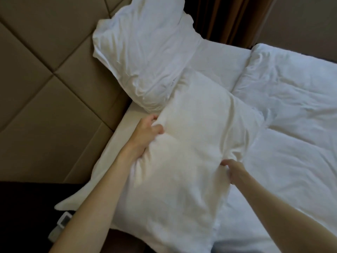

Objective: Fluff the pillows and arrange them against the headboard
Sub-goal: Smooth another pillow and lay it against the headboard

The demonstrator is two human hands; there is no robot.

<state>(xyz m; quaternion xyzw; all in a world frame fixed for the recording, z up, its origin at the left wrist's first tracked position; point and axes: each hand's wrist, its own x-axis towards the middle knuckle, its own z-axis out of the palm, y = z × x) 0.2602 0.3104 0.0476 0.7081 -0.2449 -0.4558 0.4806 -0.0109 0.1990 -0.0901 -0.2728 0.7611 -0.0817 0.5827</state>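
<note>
A white pillow [186,148] fills the middle of the view, lifted over the near corner of the bed. My left hand [145,132] grips its left edge, fingers dug into the fabric. My right hand [234,170] pinches its right edge lower down. A second white pillow [145,52] leans upright against the padded tan headboard [45,84] at the far side, its lower corner touching the held pillow.
A rumpled white duvet [291,115] covers the bed on the right. The white sheet [218,63] shows between the pillows and the duvet. A dark bedside surface [27,216] with a white remote [63,220] lies at lower left. Brown curtains [228,19] hang behind the bed.
</note>
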